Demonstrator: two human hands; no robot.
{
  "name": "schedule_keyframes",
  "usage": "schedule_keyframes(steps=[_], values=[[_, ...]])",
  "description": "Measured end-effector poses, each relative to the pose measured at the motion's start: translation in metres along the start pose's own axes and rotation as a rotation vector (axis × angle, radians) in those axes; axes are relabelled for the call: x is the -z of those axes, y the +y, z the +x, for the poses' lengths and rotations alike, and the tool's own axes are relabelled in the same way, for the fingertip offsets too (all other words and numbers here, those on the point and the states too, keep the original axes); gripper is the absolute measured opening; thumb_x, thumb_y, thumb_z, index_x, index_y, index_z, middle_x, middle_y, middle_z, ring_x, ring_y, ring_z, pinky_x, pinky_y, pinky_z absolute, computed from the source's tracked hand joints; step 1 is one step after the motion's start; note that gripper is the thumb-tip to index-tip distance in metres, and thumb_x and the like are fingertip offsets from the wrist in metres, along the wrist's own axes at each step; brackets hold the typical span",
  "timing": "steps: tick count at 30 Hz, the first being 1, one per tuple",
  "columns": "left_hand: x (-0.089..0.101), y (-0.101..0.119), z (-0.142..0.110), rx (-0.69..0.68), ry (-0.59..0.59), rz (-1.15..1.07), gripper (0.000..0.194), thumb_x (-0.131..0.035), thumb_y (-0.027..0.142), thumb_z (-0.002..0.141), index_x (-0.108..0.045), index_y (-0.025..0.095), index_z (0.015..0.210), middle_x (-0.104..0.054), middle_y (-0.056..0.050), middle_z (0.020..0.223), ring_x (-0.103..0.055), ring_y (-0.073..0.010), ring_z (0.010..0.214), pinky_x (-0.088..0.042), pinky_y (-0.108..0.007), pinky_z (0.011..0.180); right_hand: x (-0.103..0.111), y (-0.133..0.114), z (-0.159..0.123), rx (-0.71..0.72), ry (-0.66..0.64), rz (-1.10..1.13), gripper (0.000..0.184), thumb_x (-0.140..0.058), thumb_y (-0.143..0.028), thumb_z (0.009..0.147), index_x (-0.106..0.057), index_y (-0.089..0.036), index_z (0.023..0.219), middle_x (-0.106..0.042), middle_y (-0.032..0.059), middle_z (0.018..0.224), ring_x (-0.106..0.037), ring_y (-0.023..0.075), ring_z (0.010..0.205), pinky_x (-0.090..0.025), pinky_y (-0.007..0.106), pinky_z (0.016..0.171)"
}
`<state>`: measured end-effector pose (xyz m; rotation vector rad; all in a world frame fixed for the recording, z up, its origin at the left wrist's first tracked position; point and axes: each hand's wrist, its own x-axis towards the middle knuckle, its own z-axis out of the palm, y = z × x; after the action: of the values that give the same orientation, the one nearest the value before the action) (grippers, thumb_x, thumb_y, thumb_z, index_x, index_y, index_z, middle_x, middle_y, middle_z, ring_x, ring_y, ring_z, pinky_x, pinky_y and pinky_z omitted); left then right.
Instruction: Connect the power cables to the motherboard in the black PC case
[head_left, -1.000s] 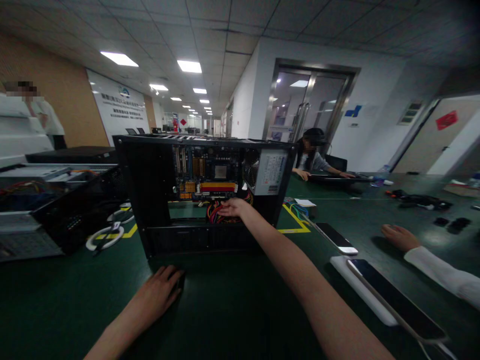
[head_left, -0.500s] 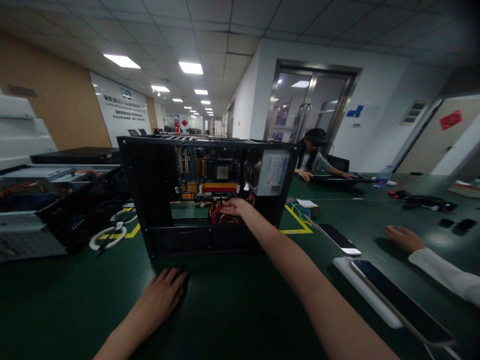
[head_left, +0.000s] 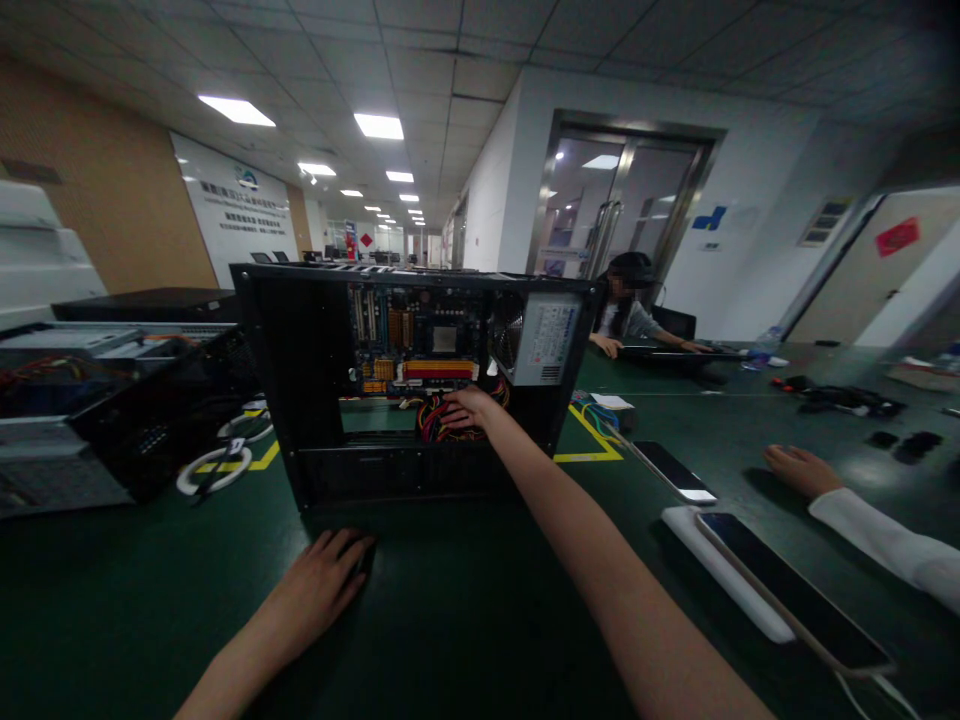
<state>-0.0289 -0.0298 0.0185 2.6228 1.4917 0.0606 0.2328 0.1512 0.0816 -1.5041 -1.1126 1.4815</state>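
A black computer case [head_left: 420, 480] stands upright on the green table with its side off. Inside it are a motherboard [head_left: 444, 338] with yellow and red slots and a silver power supply [head_left: 551, 338] at upper right. Below the board lies a bundle of red, yellow and black cables [head_left: 433, 420]. My right hand [head_left: 469, 408] reaches into the case, its fingers stretched apart against these cables, none plainly gripped. In front of the case, my left hand [head_left: 322, 578] rests palm down on the table, fingers loosely spread. Its palm side is hidden.
Another opened computer case [head_left: 112, 390] lies at left, beside a white cable coil [head_left: 214, 470]. Phones [head_left: 799, 592] and a white slab [head_left: 724, 570] lie at right. Another person's hand [head_left: 802, 470] rests there. A person [head_left: 630, 310] sits at a laptop beyond the table.
My right hand's fingers have spread and lowered a little over the cables; before, they were held closer together. My left hand stays on the table. The view has shifted slightly.
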Motion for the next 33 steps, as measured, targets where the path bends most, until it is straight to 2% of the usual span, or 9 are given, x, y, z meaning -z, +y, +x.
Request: schedule_keyframes(steps=[3,7,17,23,27,33], values=[[-0.0015,-0.0013,0.0003,-0.009,0.009,-0.004,0.042,-0.034,0.035,0.081,-0.047,0.023,0.118,-0.050,-0.008,0.117,-0.047,-0.0255,0.105,-0.037,-0.041,0.089,-0.0002,0.0000,-0.0047,0.016,-0.022,-0.026,0.008,-0.045,-0.021,0.082,-0.044,-0.014,0.079,-0.054,-0.0003,0.062,-0.059,0.0105,0.050,-0.051,0.026,0.053],[-0.0018,-0.0032,-0.0010,-0.010,0.026,-0.005,0.042,-0.035,0.036,0.080,-0.047,0.022,0.119,-0.050,-0.008,0.117,-0.047,-0.0273,0.105,-0.038,-0.043,0.087,0.0009,0.0014,-0.0061,0.026,-0.036,-0.011,0.009,-0.045,-0.015,0.081,-0.045,-0.013,0.072,-0.056,-0.0006,0.059,-0.058,0.0079,0.048,-0.050,0.023,0.055],[-0.0029,-0.0062,-0.0013,-0.027,0.058,-0.057,0.040,-0.036,0.037,0.080,-0.047,0.024,0.117,-0.051,-0.006,0.115,-0.049,-0.0237,0.102,-0.039,-0.040,0.087,0.0017,0.0000,-0.0060,-0.002,-0.010,-0.042,0.011,-0.047,-0.014,0.079,-0.048,-0.012,0.069,-0.058,-0.0001,0.055,-0.052,0.0051,0.042,-0.049,0.021,0.053],[-0.0021,-0.0054,-0.0016,-0.013,0.020,-0.032,0.042,-0.035,0.037,0.081,-0.046,0.023,0.119,-0.049,-0.007,0.118,-0.047,-0.0249,0.106,-0.037,-0.041,0.089,0.0011,0.0015,-0.0067,-0.009,-0.100,-0.174,0.009,-0.053,-0.019,0.076,-0.053,-0.011,0.070,-0.060,0.0015,0.056,-0.053,0.0063,0.043,-0.048,0.019,0.050],[-0.0013,-0.0051,-0.0022,-0.007,0.031,-0.060,0.041,-0.035,0.037,0.081,-0.046,0.024,0.118,-0.050,-0.006,0.117,-0.047,-0.0247,0.106,-0.037,-0.041,0.089,0.0009,0.0006,-0.0103,0.015,-0.008,-0.155,0.012,-0.053,-0.025,0.077,-0.052,-0.013,0.079,-0.058,-0.0008,0.054,-0.052,0.0069,0.042,-0.046,0.020,0.047],[0.0038,-0.0004,-0.0027,-0.005,0.017,-0.026,0.041,-0.034,0.035,0.081,-0.046,0.022,0.118,-0.050,-0.007,0.117,-0.047,-0.0249,0.106,-0.038,-0.041,0.088,-0.0004,-0.0002,-0.0110,0.056,0.085,-0.155,0.009,-0.048,-0.023,0.080,-0.050,-0.014,0.082,-0.054,-0.0025,0.050,-0.047,0.0056,0.037,-0.042,0.018,0.043]])
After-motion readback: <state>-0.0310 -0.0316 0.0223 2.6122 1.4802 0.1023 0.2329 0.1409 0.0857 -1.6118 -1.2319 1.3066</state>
